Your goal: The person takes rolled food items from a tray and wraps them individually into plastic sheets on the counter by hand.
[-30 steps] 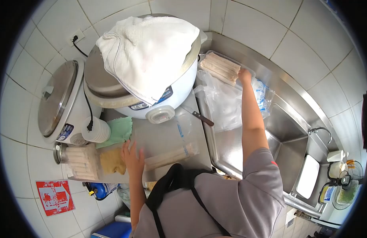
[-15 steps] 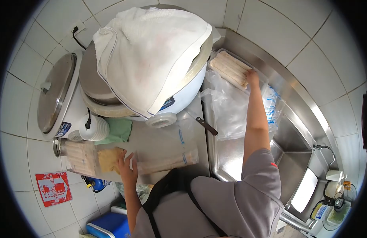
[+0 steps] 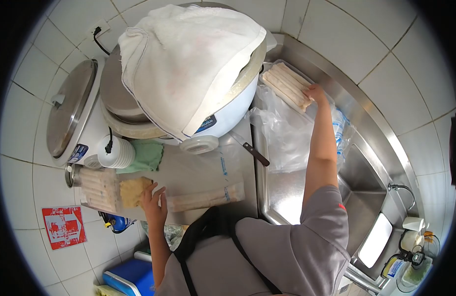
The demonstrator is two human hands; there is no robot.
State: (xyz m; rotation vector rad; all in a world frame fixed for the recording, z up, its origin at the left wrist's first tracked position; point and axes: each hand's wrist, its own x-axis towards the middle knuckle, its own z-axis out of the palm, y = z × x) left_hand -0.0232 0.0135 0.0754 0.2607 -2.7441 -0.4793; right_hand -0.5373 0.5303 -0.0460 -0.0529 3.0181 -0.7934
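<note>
My right hand [image 3: 315,93] reaches far forward, its fingers curled over the near end of several long pale sticks [image 3: 286,85], of a kind I cannot make out. The sticks lie side by side in a clear plastic tray [image 3: 312,114]. My left hand [image 3: 154,203] is over the steel counter, fingers apart, their tips at the edge of a yellowish folded cloth or sponge [image 3: 133,192]. Left of that lies a clear pack of similar pale sticks [image 3: 98,190]. Another bagged length [image 3: 208,198] rests close to my body.
A large cooker [image 3: 233,116] draped with a white towel [image 3: 193,59] stands ahead. A knife [image 3: 256,154] lies across the counter's edge by the sink. Clear plastic bags [image 3: 282,133] lie under my right arm. Stacked white cups [image 3: 117,154] and a green cloth [image 3: 144,155] sit at left.
My left hand has shifted slightly left and up against the yellowish piece. The right hand stays at the sticks' end. The whole view has tilted a little.
</note>
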